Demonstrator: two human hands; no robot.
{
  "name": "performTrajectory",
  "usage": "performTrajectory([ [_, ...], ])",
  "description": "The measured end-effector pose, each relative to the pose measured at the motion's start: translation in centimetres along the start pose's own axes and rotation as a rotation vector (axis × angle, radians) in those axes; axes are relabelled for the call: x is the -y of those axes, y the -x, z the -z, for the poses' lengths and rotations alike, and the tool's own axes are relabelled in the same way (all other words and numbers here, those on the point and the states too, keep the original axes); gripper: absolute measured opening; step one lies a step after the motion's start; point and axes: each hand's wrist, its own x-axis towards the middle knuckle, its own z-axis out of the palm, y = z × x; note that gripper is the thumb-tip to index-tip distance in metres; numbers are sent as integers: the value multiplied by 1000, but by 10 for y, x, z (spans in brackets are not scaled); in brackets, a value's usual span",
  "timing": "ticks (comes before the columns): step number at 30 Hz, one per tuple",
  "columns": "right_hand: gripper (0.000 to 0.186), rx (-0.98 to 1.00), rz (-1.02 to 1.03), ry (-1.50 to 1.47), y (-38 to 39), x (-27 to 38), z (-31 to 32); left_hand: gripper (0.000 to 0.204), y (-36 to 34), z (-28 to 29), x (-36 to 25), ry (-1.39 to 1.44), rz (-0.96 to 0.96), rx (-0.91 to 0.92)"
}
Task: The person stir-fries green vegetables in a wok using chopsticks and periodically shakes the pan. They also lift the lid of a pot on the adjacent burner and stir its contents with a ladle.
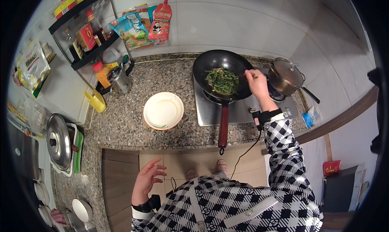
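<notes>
My right hand (257, 85) is closed at the right rim of a black wok (206, 62), over its inside edge. From its fingertips a thin, dark reddish stick-like utensil points toward the food; its kind is too small to make out. Cooked green vegetables (223, 81) lie in a heap in the wok, which sits on the stove with its dark red handle (223, 128) pointing toward me. My left hand (149, 180) hangs in front of the counter with fingers apart, holding nothing. Nearest to it on the counter is a white plate (163, 110) with a few green scraps.
A lidded pot (285, 76) stands on the right burner of the steel stove (206, 114). Bottles fill a black rack (93, 51) at the left. A steel canister (119, 80), a yellow scoop (96, 101) and a pan lid (58, 142) are also to the left.
</notes>
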Motion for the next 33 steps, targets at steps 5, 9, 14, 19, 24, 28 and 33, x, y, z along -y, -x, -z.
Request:
performTrajectory([
  [5,17,-53,83,22,33,25,20,36,-2,14,3,0,-36,-9],
  [9,8,-202,194,-82,77,52,31,35,-6,20,3,-6,-45,-59],
  [14,6,-248,169,-100,124,67,24,34,-9,22,5,-28,-44,-60],
  [19,7,-286,167,-63,143,69,31,33,-11,25,7,-35,-55,-87],
  [24,11,-375,247,-81,144,73,42,32,-12,25,12,-28,-66,-107],
  [28,12,-253,71,-93,140,72,46,32,-12,25,15,-38,-53,-128],
  [33,12,-247,104,-50,141,69,50,31,-13,25,17,-16,-63,-125],
])
